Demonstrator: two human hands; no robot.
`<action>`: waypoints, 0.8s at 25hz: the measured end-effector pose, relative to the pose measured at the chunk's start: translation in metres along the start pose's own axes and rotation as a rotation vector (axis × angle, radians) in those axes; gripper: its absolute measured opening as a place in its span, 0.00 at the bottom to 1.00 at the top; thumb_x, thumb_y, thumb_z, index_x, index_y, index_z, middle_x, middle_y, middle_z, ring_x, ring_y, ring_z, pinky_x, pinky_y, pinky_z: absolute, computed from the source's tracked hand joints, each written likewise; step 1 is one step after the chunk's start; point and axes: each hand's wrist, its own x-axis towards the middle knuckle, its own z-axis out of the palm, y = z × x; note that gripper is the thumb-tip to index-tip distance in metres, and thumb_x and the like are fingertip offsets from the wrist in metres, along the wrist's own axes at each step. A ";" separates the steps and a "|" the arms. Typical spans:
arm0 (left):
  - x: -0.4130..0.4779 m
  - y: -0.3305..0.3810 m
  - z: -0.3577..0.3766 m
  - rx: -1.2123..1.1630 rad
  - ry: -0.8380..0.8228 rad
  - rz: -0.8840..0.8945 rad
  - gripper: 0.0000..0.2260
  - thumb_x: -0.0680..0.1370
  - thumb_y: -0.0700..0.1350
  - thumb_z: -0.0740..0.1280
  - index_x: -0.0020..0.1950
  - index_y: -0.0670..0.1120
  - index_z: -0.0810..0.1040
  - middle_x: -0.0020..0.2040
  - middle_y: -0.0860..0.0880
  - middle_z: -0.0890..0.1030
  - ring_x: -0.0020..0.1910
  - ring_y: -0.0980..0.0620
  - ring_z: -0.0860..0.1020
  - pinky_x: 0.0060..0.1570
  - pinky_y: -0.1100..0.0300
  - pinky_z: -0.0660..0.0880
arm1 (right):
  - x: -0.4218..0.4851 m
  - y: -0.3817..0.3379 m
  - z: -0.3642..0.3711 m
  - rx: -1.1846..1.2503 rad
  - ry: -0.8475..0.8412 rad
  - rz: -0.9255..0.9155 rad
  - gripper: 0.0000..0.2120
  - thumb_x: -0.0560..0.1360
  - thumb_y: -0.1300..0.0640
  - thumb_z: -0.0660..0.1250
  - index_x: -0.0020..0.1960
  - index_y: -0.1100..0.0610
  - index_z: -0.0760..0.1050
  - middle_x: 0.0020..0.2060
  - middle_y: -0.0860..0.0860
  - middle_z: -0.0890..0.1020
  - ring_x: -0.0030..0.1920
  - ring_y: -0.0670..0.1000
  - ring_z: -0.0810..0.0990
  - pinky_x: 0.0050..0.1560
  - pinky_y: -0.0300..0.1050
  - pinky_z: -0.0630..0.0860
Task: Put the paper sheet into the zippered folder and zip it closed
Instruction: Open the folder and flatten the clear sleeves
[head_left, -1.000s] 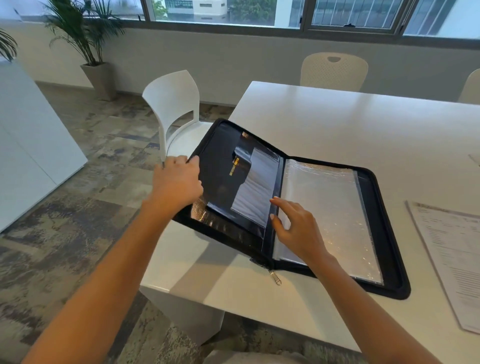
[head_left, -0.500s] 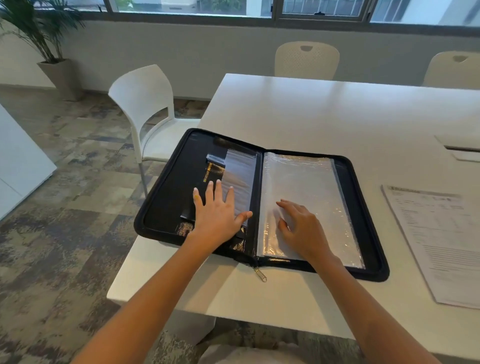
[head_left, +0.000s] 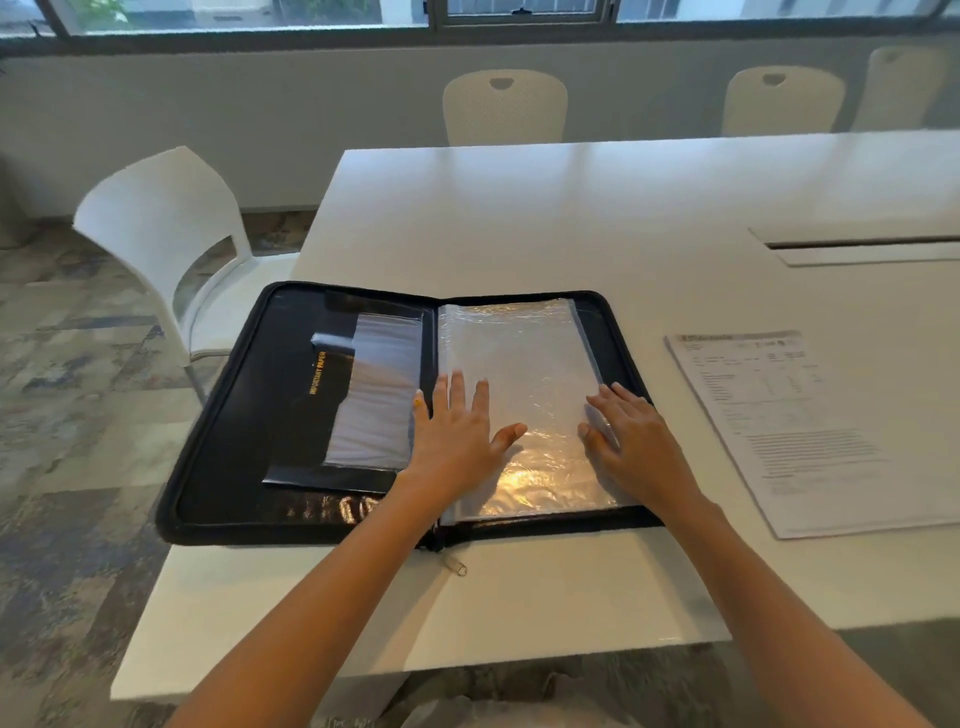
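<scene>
- Two bare hands noted, both resting flat on the black zippered fabric folder (head_left: 223, 431), which lies fully open on the white rectangular table (head_left: 519, 218), near its front-left corner.
- Left hand (head_left: 457, 431): palm down, fingers spread apart, gripping nothing. We see it across the folder's centre spine, thumb reaching onto the clear crinkled plastic sleeve page (head_left: 519, 353) on the R half.
- Right hand (head_left: 631, 436): also palm down, fingers loosely extended, nothing clamped. It sits at the sleeve page's R edge, fingertips touching the plastic.
- Folder L half: we record a black inner pocket panel (head_left: 311, 415) with small gold lettering running vertically, plus a translucent window pocket (head_left: 379, 389) just beside the spine.
- Folder zip: open all round as far as we can see. Small metal zipper pull (head_left: 454, 564) lies on the tabletop at the folder's front edge, below the spine, between the two forearms.
- Printed white paper sheet (head_left: 795, 415): outside the folder, flat on the table to the R of it, near but not touching the folder's R edge. Print too small to read.
- Surroundings: white moulded plastic chair (head_left: 156, 228) at the table's L side, close to the folder's far-left corner. Three cream perforated-back chairs (head_left: 504, 104) along the far side, under a window strip. Recessed cable slot (head_left: 857, 249) in the tabletop, far R. Patterned grey carpet floor (head_left: 67, 467) to the L.
</scene>
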 end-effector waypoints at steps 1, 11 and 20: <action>0.005 0.011 0.001 -0.003 -0.002 0.019 0.39 0.76 0.71 0.44 0.79 0.48 0.43 0.79 0.40 0.43 0.77 0.39 0.40 0.72 0.37 0.41 | -0.002 0.009 -0.005 -0.004 0.022 0.024 0.22 0.79 0.49 0.62 0.70 0.58 0.71 0.70 0.56 0.72 0.74 0.55 0.65 0.73 0.52 0.60; 0.057 0.168 0.008 -0.031 -0.046 0.301 0.37 0.78 0.66 0.55 0.78 0.43 0.54 0.78 0.40 0.54 0.77 0.39 0.50 0.72 0.37 0.51 | -0.011 0.124 -0.068 -0.215 0.138 0.535 0.24 0.77 0.47 0.64 0.68 0.61 0.72 0.68 0.65 0.72 0.69 0.65 0.65 0.67 0.61 0.66; 0.074 0.235 0.022 0.089 -0.052 0.371 0.34 0.76 0.66 0.59 0.69 0.40 0.67 0.64 0.42 0.71 0.63 0.42 0.68 0.66 0.39 0.61 | -0.031 0.195 -0.117 -0.199 0.000 0.893 0.36 0.75 0.36 0.61 0.72 0.60 0.62 0.67 0.65 0.68 0.67 0.66 0.64 0.62 0.59 0.67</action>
